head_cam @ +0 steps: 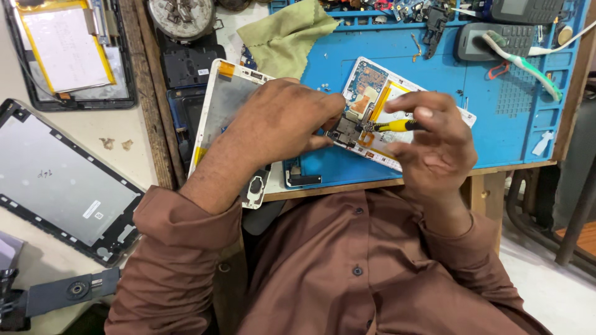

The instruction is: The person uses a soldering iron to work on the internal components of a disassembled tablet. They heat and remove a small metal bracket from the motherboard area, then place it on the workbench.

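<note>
Screwdriver (397,126), yellow-handled, is pinched in the right hand (428,146) with its tip on the board (349,129) of the opened tablet (379,93) on the blue mat (434,68), while left hand (282,121) fingers press that board, so a slip could gouge it.

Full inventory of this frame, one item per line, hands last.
opened tablet: 1, white frame with circuit board exposed, on the blue mat under both hands
screwdriver: 1, yellow and black, tip at the board
blue mat: 1, blue, covers the bench centre and right
back cover: 1, white, left of the opened tablet
cloth: 1, green, top centre
toothbrush: 1, white and green, top right
screen panel: 1, grey with black frame, far left
left hand: 1, steadies the board
right hand: 1, holds the screwdriver
</note>
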